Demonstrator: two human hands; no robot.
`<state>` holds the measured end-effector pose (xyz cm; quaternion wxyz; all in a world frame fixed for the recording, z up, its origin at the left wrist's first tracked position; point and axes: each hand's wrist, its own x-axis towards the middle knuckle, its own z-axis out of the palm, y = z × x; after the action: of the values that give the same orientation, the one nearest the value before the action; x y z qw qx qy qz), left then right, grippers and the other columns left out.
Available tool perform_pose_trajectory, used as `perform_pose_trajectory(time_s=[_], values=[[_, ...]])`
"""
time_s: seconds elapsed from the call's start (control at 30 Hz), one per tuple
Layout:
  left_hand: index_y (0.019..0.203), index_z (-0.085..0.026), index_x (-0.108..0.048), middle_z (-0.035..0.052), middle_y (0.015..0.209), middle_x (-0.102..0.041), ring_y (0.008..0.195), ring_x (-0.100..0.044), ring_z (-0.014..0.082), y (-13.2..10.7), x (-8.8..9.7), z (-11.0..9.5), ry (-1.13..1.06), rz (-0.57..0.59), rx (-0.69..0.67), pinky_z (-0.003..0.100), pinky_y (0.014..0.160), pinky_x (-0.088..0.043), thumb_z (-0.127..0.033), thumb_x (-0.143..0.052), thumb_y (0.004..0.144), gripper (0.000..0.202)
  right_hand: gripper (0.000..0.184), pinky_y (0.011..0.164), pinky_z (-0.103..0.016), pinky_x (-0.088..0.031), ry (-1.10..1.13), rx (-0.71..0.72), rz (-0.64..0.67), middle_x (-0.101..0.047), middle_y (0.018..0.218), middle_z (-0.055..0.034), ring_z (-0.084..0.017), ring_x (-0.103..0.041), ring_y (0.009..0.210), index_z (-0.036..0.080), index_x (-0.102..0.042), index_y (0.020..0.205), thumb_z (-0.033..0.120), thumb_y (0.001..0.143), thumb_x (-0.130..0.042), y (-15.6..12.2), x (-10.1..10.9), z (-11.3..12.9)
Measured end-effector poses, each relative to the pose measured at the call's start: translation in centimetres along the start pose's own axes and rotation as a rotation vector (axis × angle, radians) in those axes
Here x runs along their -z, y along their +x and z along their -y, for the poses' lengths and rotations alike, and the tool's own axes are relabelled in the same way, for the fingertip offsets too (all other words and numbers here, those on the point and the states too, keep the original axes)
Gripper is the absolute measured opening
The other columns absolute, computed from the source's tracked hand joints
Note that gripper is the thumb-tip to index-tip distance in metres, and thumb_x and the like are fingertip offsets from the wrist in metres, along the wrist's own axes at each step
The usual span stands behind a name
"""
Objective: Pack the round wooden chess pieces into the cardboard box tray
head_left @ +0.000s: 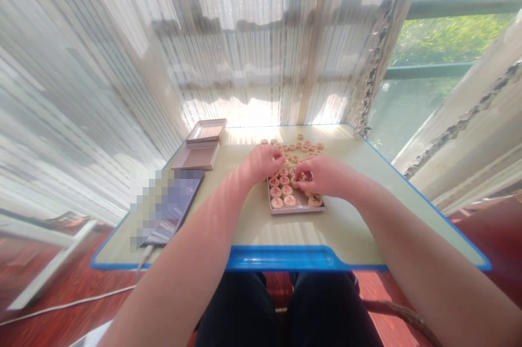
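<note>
A shallow open box point(299, 209) on the table holds rows of round wooden Chinese chess pieces point(290, 201). Red-marked ones fill its left side, and a dark-marked piece point(315, 200) lies in the near right corner. My right hand point(320, 174) is over the box's right half, thumb and fingers closed around a chess piece point(296, 181) there. Past the box's far left corner, my left hand point(266, 162) has its fingers curled together. What they hold, if anything, is hidden. Loose chess pieces point(305, 148) are scattered behind the box.
Two box parts, a lid-like tray point(207, 130) and another shallow tray point(198, 156), sit at the back left. A tablet-like device point(179, 211), partly blurred out, lies at the left with a white cable. The table point(261, 227) has a blue rim; curtains hang behind.
</note>
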<state>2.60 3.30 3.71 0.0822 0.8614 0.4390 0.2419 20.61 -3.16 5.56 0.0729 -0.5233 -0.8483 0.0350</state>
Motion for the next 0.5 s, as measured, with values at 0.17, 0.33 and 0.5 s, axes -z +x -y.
perform_pose_trajectory(time_s=[0.17,0.33,0.5], values=[[0.057,-0.017,-0.062,0.0001,0.054,-0.056,0.053,-0.044,0.0112,-0.01,-0.02,-0.09,-0.005,0.001,0.0,0.026,0.054,-0.031,-0.026,-0.046,0.077,0.027,0.02,0.053,-0.026,-0.029,0.001,-0.009,0.002,-0.068,0.075,-0.0019,-0.015,-0.054,0.064,0.024,-0.07,0.082,0.037,0.076,-0.056,0.04,0.01,0.07],[0.06,-0.017,-0.064,0.0009,0.057,-0.059,0.055,-0.047,0.012,0.05,-0.09,-0.02,-0.01,-0.003,0.008,0.026,0.055,-0.033,-0.028,-0.046,0.078,0.028,0.023,0.055,-0.026,-0.031,0.007,0.015,-0.013,-0.067,0.078,-0.0028,-0.015,-0.055,0.068,0.023,-0.071,0.082,0.039,0.077,-0.055,-0.15,0.41,0.16],[0.062,-0.017,-0.066,0.0012,0.058,-0.061,0.057,-0.049,0.0123,0.04,0.06,-0.18,-0.002,-0.002,0.005,0.025,0.056,-0.034,-0.027,-0.046,0.078,0.027,0.024,0.059,-0.026,-0.034,0.034,0.017,-0.045,-0.065,0.083,-0.0033,-0.015,-0.056,0.072,0.023,-0.071,0.082,0.037,0.08,-0.052,-0.38,0.87,0.17]])
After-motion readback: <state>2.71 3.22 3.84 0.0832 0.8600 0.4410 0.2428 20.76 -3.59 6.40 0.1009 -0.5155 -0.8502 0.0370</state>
